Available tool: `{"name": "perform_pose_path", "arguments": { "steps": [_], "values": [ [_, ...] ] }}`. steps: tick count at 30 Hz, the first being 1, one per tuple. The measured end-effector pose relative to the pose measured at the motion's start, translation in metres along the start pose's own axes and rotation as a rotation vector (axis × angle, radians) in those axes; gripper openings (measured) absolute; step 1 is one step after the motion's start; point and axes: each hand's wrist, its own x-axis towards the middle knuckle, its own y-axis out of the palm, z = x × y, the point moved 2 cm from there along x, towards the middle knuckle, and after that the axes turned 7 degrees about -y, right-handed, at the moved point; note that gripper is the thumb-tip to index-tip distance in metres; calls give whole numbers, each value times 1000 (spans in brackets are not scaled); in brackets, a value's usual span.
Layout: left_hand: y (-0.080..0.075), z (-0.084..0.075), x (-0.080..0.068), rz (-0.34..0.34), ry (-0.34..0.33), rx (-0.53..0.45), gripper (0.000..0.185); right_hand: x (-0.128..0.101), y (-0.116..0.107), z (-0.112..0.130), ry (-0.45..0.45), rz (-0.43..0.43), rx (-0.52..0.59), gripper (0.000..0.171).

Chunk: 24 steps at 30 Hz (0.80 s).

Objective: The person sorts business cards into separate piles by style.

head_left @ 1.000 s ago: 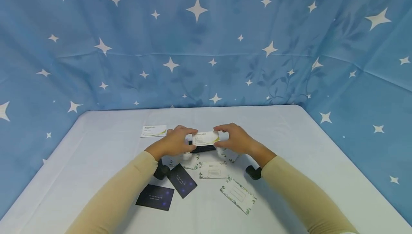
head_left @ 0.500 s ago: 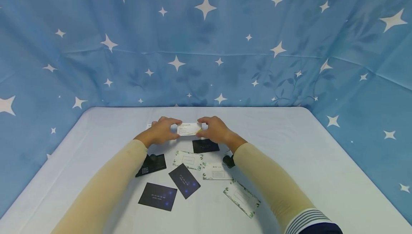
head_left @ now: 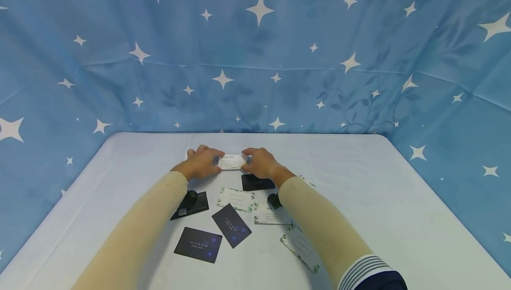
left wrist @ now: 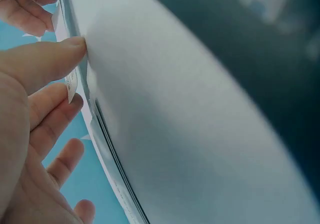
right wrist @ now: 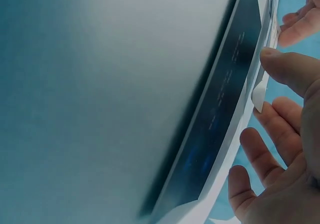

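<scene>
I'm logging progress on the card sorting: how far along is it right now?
Little looks finished. Both the left hand and the right hand pinch one white card by its ends, low over the far part of the table. Still scattered nearer the person are dark cards and leaf-bordered cards, lying loose at mixed angles, so most remains to be gathered.

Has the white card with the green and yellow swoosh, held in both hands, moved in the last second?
Yes. The white card has gone away from the person, past the black card it earlier overlapped.
</scene>
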Motion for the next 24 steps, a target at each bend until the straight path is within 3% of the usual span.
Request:
{"name": "perform_pose_path", "arguments": {
  "steps": [5, 24],
  "values": [
    [-1, 5, -2, 1, -3, -15, 57, 4, 3, 3, 0, 10, -8, 57],
    [-20, 51, -10, 13, -87, -32, 60, 33, 18, 43, 1, 46, -118, 56]
  ]
}}
